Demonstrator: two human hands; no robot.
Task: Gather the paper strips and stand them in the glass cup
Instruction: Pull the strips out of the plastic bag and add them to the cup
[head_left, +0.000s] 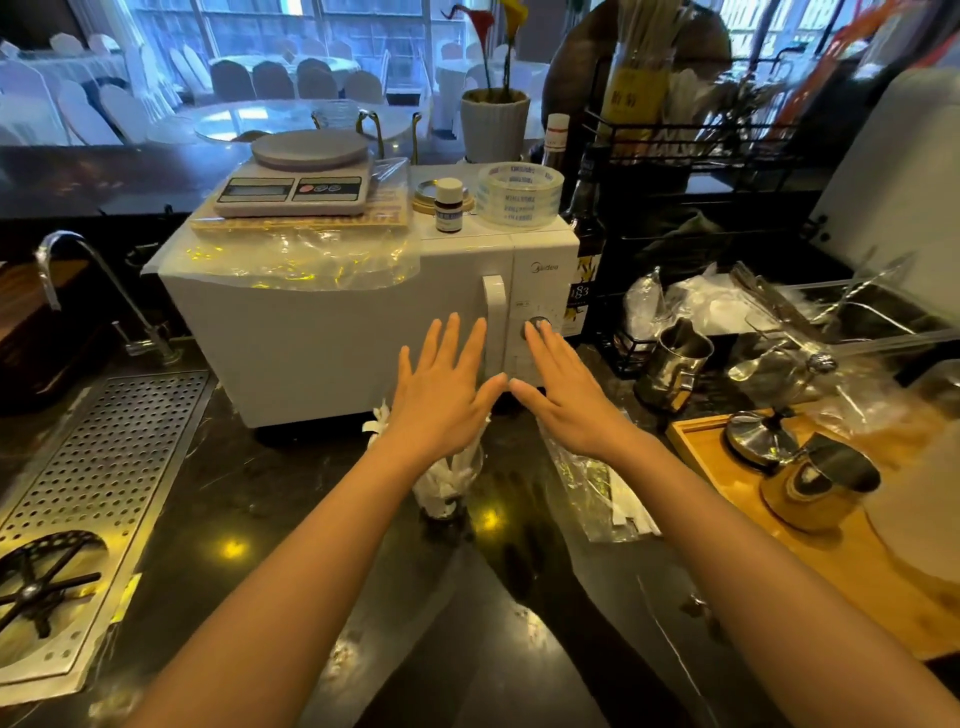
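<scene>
A glass cup (448, 486) stands on the dark counter in front of the microwave, with several white paper strips (441, 480) upright inside it; some tips (375, 420) poke out to the left of my left wrist. My left hand (441, 387) hovers flat above the cup, fingers spread, holding nothing. My right hand (563, 389) is held flat beside it, fingers apart and empty, thumbs nearly touching. A clear plastic bag (587, 478) lies under my right forearm with a few white strips (631, 512) in it.
A white microwave (322, 322) stands right behind the hands, carrying a scale (298, 187), a small bottle (448, 204) and a tape roll (521, 194). A perforated drain tray (104, 467) lies left, a wooden tray (841, 540) with metal jugs right.
</scene>
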